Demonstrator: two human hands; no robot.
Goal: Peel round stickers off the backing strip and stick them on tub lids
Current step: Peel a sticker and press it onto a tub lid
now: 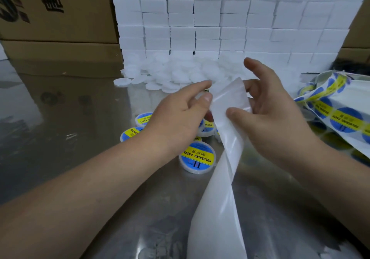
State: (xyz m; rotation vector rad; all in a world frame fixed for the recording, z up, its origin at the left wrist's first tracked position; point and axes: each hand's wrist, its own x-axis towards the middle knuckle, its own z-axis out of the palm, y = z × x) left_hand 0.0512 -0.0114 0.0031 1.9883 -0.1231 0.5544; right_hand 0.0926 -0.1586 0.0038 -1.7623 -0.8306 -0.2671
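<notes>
A long white backing strip [218, 198] rises from the bottom edge to between my hands. My right hand [272, 114] holds its upper part, thumb pressed on the near face and fingers curled behind. My left hand [180, 110] pinches at the strip's top left edge with thumb and forefinger; whether a sticker is between them is hidden. Below my hands lie several white tubs with blue-and-yellow "Soldering Paste" stickers, the nearest one [197, 157] in full view. A heap of plain white lids [176, 74] lies behind.
The shiny metal table [80, 108] carries a pile of strip with unpeeled blue-and-yellow stickers [340, 116] at the right. A wall of stacked white boxes [230, 18] stands at the back. Brown cartons [56, 18] stand at the back left.
</notes>
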